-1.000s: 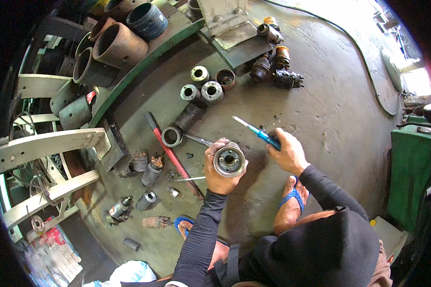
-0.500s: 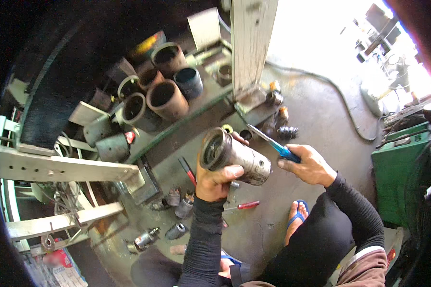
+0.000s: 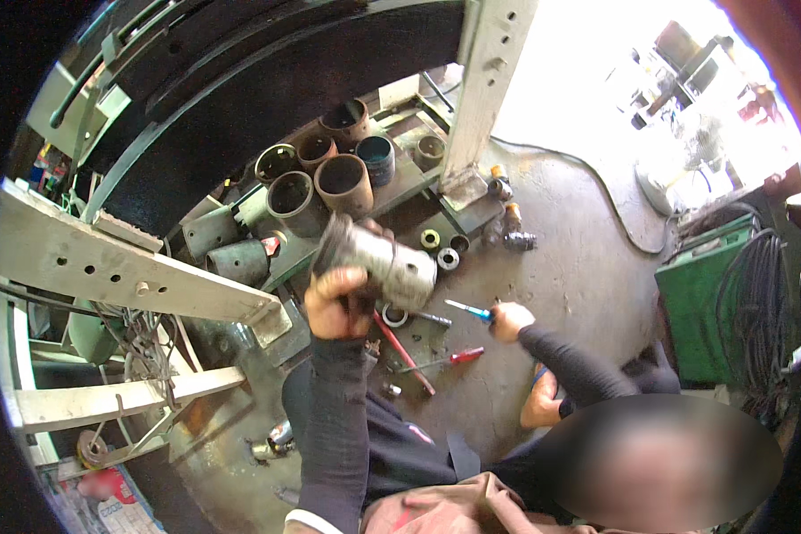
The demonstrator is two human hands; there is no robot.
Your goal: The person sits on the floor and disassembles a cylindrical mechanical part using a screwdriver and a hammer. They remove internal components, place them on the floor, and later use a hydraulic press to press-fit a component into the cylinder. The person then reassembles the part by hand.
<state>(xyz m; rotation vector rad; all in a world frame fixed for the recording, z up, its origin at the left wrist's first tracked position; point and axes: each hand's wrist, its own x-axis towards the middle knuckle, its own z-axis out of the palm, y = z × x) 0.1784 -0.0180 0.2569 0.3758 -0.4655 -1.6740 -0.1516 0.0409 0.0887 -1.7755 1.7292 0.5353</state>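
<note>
Left hand (image 3: 336,307) is closed round a tilted metal cylinder (image 3: 399,270), gripping it from its seven-to-eight o'clock side; the step in hand looks like positioning it in the air, and the next move seems to call for a steady hold. Toward four o'clock of the cylinder, a blue-handled tool (image 3: 481,313) points to about ten o'clock, apart from it, gripped in the right hand (image 3: 511,322)
</note>
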